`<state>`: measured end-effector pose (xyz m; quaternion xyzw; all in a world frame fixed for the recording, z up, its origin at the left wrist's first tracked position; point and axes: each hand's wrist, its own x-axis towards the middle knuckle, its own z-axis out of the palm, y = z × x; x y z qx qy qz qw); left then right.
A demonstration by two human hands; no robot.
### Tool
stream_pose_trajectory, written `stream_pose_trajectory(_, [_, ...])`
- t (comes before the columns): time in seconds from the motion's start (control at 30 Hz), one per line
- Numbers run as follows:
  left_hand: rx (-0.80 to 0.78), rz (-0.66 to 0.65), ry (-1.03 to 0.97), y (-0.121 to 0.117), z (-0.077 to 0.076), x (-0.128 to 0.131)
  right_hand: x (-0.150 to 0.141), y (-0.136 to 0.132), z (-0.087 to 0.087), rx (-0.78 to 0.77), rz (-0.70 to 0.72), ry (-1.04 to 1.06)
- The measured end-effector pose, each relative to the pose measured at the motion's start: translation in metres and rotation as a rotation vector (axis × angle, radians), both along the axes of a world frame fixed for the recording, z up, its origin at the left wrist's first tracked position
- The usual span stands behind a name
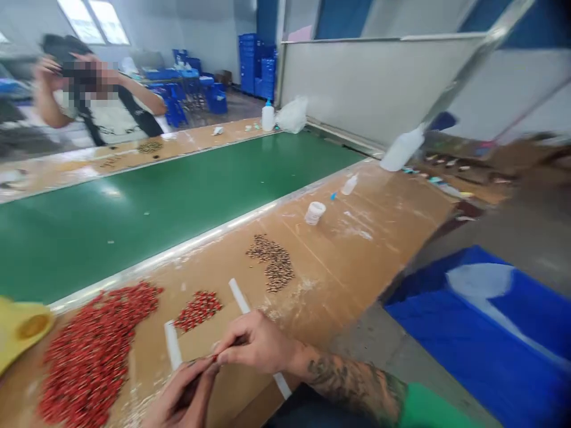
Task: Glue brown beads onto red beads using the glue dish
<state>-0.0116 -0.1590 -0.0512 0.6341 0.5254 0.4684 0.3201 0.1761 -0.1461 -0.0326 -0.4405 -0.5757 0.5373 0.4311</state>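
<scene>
My left hand and my right hand meet over the near edge of the table, fingertips pinched together. Between them shows a bit of a small red piece, mostly hidden by the fingers. Just beyond lies a small pile of red pieces, between two white strips on the cardboard surface. A much larger heap of similar red pieces spreads to the left. Farther off, to the right, is a scatter of small dark brownish pieces.
A green conveyor belt with a metal edge runs behind the cardboard-covered table. On the table stand a white tub and small bottle. A yellow dish is at left, a blue bin at right. Across the belt is a person.
</scene>
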Motion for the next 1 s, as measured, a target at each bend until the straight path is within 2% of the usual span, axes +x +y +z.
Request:
stream_pose_trajectory(0.03, [-0.02,-0.088,0.034,0.005,0.005,0.001,0.001,0.003,0.003,0.013,-0.027,0.005])
stream_pose_trajectory(0.13, [-0.037,-0.188,0.134,0.03,0.019,0.001,0.007,0.017,0.008,0.136,-0.087,-0.056])
stream_pose_trajectory(0.23, [0.018,-0.114,0.31,0.061,0.025,-0.001,0.016,0.032,0.004,0.24,-0.139,-0.167])
stream_pose_trajectory(0.37, [0.048,-0.103,0.571,0.091,0.017,0.001,0.03,0.041,-0.012,0.258,-0.178,-0.248])
stream_pose_trajectory(0.47, [0.068,-0.147,0.637,0.099,0.009,0.001,0.034,0.04,-0.018,0.241,-0.171,-0.277])
stream_pose_trajectory(0.57, [0.086,-0.097,0.659,0.096,0.008,-0.019,0.033,0.037,-0.013,0.223,-0.106,-0.283])
stream_pose_trajectory(0.7, [0.075,0.105,0.745,0.078,0.014,-0.076,0.027,0.039,0.0,0.212,0.107,-0.34])
stream_pose_trajectory(0.8, [-0.024,0.141,0.847,0.054,0.015,-0.112,0.021,0.048,0.003,0.264,0.211,-0.423])
stream_pose_trajectory(0.9, [-0.096,0.138,0.856,0.031,0.01,-0.123,0.014,0.055,-0.003,0.265,0.271,-0.42])
stream_pose_trajectory(1.0, [-0.1,0.172,0.806,0.02,0.004,-0.118,0.009,0.057,-0.012,0.212,0.3,-0.374])
